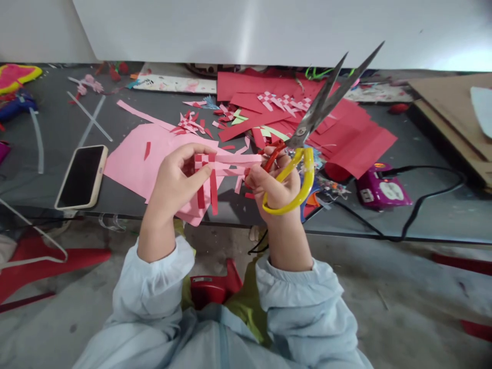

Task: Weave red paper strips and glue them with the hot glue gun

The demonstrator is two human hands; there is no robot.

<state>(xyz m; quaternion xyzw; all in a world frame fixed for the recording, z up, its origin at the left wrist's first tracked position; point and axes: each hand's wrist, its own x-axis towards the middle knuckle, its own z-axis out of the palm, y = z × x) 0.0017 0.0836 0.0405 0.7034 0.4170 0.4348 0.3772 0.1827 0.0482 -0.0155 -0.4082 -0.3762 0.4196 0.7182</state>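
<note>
My left hand (175, 179) pinches a small weave of pink and red paper strips (215, 171) above the table's front edge. My right hand (274, 187) grips the same weave's right end with its fingertips while its fingers are hooked through the yellow and red handles of a pair of scissors (307, 128). The scissor blades are spread apart and point up and to the right, away from the weave. Loose red strip ends hang down below the weave.
A pink sheet (134, 159) lies under my hands. A phone (81, 177) rests at the left. Red paper sheets (346, 138) and scraps cover the table's middle. A purple device (378, 189) with a black cable sits at the right, cardboard (449, 113) beyond it.
</note>
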